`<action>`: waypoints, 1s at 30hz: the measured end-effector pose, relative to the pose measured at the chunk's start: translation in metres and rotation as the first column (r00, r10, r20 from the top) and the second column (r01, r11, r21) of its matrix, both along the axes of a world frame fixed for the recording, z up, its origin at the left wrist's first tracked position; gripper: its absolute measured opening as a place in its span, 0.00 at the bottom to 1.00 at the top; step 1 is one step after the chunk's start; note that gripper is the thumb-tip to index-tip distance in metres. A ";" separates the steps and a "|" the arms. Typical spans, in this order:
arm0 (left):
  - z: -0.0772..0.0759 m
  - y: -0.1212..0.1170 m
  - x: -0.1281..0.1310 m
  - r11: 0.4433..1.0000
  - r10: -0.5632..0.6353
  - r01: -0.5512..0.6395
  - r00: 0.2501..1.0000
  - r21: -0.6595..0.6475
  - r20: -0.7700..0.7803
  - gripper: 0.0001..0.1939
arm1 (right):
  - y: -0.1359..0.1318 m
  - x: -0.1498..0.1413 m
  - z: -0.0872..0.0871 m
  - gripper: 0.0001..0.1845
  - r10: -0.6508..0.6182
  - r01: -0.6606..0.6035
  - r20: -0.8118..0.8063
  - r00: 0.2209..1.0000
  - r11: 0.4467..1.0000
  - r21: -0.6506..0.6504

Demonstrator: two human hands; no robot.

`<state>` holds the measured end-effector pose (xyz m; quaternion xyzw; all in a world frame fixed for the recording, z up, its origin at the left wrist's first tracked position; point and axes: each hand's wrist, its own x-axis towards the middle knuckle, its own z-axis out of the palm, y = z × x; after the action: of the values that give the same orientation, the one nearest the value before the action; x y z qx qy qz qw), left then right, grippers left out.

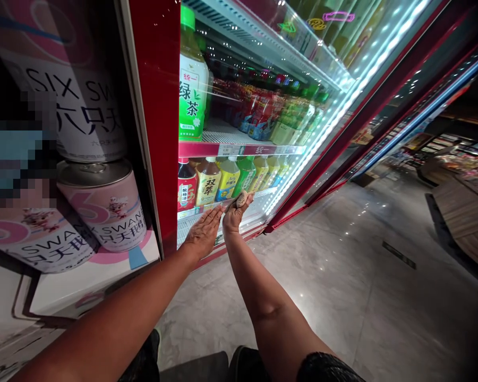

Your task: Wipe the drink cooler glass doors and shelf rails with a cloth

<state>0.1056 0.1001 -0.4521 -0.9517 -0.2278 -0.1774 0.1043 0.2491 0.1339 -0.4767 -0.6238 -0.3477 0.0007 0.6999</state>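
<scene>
My left hand (205, 229) is stretched out flat, palm down, at the front edge of a lower fridge shelf (195, 212). Nothing shows in its fingers. Close beside it, my right hand (232, 218) is closed on a small pale, crumpled wad (242, 199), whose kind I cannot make out. Just behind both hands stands a row of drink bottles, among them a dark one with a red label (186, 185), a pale yellow one (207, 183), a blue-and-yellow one (228, 179) and a green one (245, 175). Whether the hands touch the shelf edge is unclear.
Above, a large green tea bottle (191, 90) and red-wrapped packs (258, 114) fill another shelf. Big pink-and-white cans (107, 212) are stacked at left, beside the fridge's red frame (157, 106). An LED strip (322, 140) lines the right side. Grey floor (322, 276) lies below.
</scene>
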 end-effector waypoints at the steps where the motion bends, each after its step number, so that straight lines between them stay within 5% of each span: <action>1: -0.001 0.000 -0.001 1.000 0.002 -0.002 1.000 0.006 0.008 0.35 | -0.001 -0.002 0.000 0.43 0.009 -0.009 0.011 1.000 1.000 0.007; 10: -0.001 -0.009 -0.010 0.999 0.039 -0.039 0.998 0.001 0.041 0.34 | -0.005 -0.014 0.001 0.42 -0.025 0.025 -0.012 1.000 1.000 -0.007; 15: -0.007 -0.013 -0.015 0.994 0.104 -0.106 0.991 0.009 0.085 0.31 | -0.015 -0.029 0.001 0.40 0.099 -0.100 0.100 0.990 0.995 0.006; 19: -0.006 -0.016 -0.019 0.994 0.108 -0.108 0.990 0.002 0.088 0.34 | -0.018 -0.031 0.001 0.39 0.033 -0.033 0.085 0.996 0.999 0.008; 25: -0.012 -0.018 -0.026 0.991 0.134 -0.133 0.983 -0.015 0.124 0.32 | -0.020 -0.033 -0.003 0.35 0.049 -0.052 0.330 0.943 0.999 0.002; 30: -0.011 -0.026 -0.032 0.984 0.172 -0.164 0.971 -0.063 0.164 0.37 | -0.018 -0.035 -0.006 0.35 -0.007 -0.023 0.383 0.924 0.997 0.074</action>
<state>0.0740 0.0737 -0.4636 -0.9128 -0.3200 -0.2420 0.0758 0.2140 0.1158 -0.4830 -0.5830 -0.4800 -0.1316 0.6421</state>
